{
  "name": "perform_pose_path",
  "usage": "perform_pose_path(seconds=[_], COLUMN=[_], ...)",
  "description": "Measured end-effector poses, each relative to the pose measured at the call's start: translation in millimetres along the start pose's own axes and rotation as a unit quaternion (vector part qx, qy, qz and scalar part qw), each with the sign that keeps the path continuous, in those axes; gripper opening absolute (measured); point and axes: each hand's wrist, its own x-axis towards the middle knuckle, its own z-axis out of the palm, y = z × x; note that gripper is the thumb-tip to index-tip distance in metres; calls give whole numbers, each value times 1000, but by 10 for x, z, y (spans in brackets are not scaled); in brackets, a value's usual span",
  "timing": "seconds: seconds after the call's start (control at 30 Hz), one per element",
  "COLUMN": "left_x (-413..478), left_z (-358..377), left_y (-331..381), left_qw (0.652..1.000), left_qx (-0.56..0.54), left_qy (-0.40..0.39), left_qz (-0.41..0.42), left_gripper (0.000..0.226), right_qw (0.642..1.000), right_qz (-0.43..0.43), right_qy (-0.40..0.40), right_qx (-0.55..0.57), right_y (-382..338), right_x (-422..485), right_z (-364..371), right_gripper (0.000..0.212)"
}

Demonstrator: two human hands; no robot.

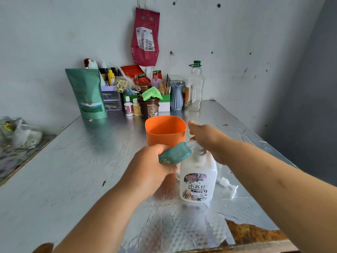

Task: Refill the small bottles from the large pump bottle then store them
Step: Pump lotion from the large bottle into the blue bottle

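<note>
– Starting at the near edge, what has the left hand (153,161) got?
– Its grip is wrapped round the small teal bottle (176,154), fingers curled about the lower body. The bottle is tilted and held above the bench (82,161). Its neck points up and to the right, reaching the top of the large white pump bottle (197,179).
– And the white one?
– Upright on the foil-covered bench, flowered label facing the camera. The right hand (209,141) lies over its top, back of the hand up, thumb sticking out toward the far side. The fingers are hidden beneath the palm, so I cannot tell whether that grip is closed round anything.
– Anything beside it?
– A loose clear pump cap (227,184) lies on its side, just right of the white bottle.
– Behind?
– An orange cup (165,130) stands upright, partly hidden by the left hand.
– And at the wall?
– A row of clutter. On the left is a green pouch (87,92), then a brown tub (148,107) with a green cloth (151,94) on top. Further right are a blue vase (176,96) and a clear bottle (196,88) with a green cap. A pink bag (145,37) hangs above them.
</note>
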Motion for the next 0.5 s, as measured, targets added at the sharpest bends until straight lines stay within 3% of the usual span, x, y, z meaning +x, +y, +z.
perform_pose_path(seconds=[0.1, 0.23, 0.5], left_x=[-9, -34, -40], left_z=[-35, -63, -47], left_y=[41, 63, 79], left_qw=[1000, 1000, 1000], left_qx=[2, 1, -8], left_qy=[3, 5, 5], left_qz=[6, 7, 4], left_gripper=[31, 26, 27], right_qw=[996, 992, 999], right_qz=[-12, -15, 5], right_qy=[-50, -48, 1], right_qx=[69, 118, -39], right_y=[-7, -10, -4], right_x=[13, -22, -117], right_z=[-60, -125, -131], right_gripper=[56, 49, 66])
